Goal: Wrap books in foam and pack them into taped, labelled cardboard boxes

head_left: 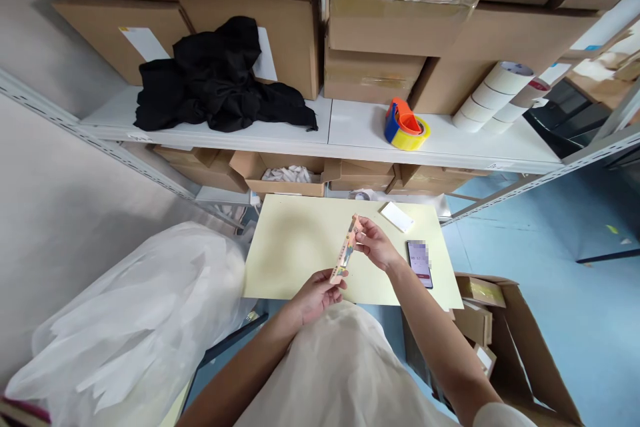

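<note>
Between my two hands is a slim, pinkish printed box, tilted above the near half of a pale yellow table. My left hand grips its lower end, thumb on top. At the upper end, the fingers of my right hand pinch the box near its edge. The print on it is too small to read. To the right of my right hand, a phone lies face up with its screen lit. A white flat box rests near the table's far edge.
A shelf behind the table bears a black cloth, a tape dispenser and tape rolls. Cartons are stacked there. A large plastic bag bulges at left. An open carton holding small boxes stands at right.
</note>
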